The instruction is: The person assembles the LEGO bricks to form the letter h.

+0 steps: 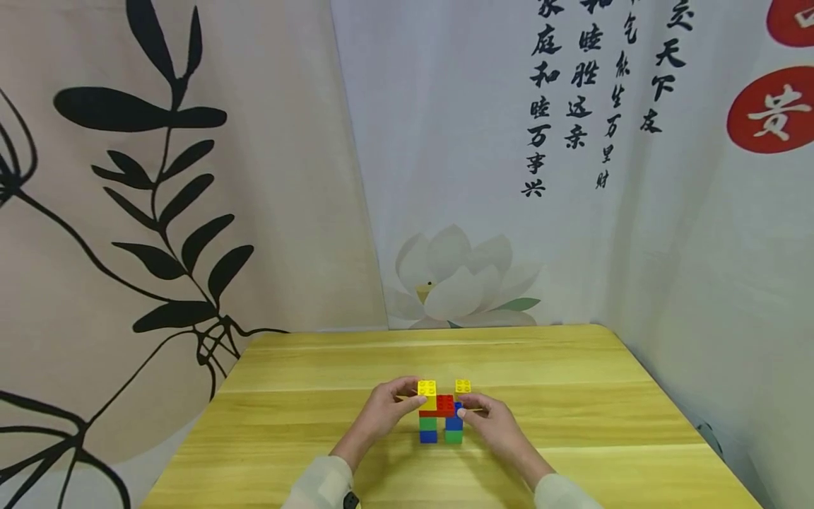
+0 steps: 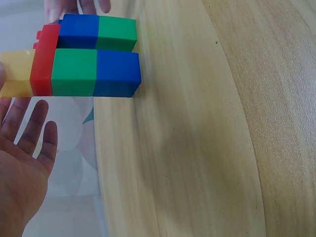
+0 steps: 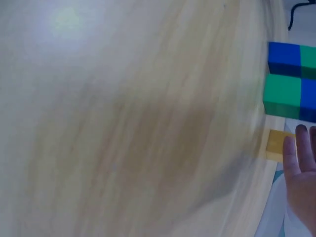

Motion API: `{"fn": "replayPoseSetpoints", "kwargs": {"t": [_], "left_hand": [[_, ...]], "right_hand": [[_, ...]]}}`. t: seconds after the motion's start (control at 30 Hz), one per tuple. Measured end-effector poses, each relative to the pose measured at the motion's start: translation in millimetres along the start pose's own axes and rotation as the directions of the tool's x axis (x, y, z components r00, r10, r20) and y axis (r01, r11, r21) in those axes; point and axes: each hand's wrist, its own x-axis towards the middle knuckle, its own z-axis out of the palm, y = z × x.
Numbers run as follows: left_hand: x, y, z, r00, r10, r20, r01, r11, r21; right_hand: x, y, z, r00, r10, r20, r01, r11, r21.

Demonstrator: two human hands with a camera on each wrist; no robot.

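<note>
A small structure of toy building bricks stands on the table between both hands. Its left column has a blue brick (image 1: 428, 437) below a green brick (image 1: 428, 423). The right column has green (image 1: 453, 437) at the bottom and a blue brick (image 1: 454, 423) above. Across both lies a red brick (image 1: 446, 405), with a yellow brick (image 1: 427, 401) on its left end. My left hand (image 1: 386, 408) pinches that yellow brick between thumb and fingers. My right hand (image 1: 494, 422) has thumb and forefinger at the upper blue brick's right side, seemingly pinching it; the contact is partly hidden.
Behind the structure, to its right, another yellow brick (image 1: 463, 386) lies on the wooden table (image 1: 305, 424); it also appears as a yellow brick (image 3: 275, 145) near the right fingers. A printed curtain (image 1: 445, 177) hangs beyond the table's far edge.
</note>
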Motion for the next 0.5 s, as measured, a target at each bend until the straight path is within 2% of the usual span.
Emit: {"fn": "replayPoseSetpoints", "kwargs": {"t": [0.27, 0.5], "left_hand": [[-2.3, -5.5, 1.2, 0.998, -0.055, 0.022, 0.056, 0.998, -0.029], [0.7, -6.0, -0.4, 0.999, -0.028, 0.022, 0.029, 0.998, -0.05]], "right_hand": [[10, 3, -17.2, 0.991, 0.005, -0.134, 0.001, 0.999, 0.044], [26, 11, -27.6, 0.989, 0.032, -0.141, -0.036, 0.999, -0.022]]}}
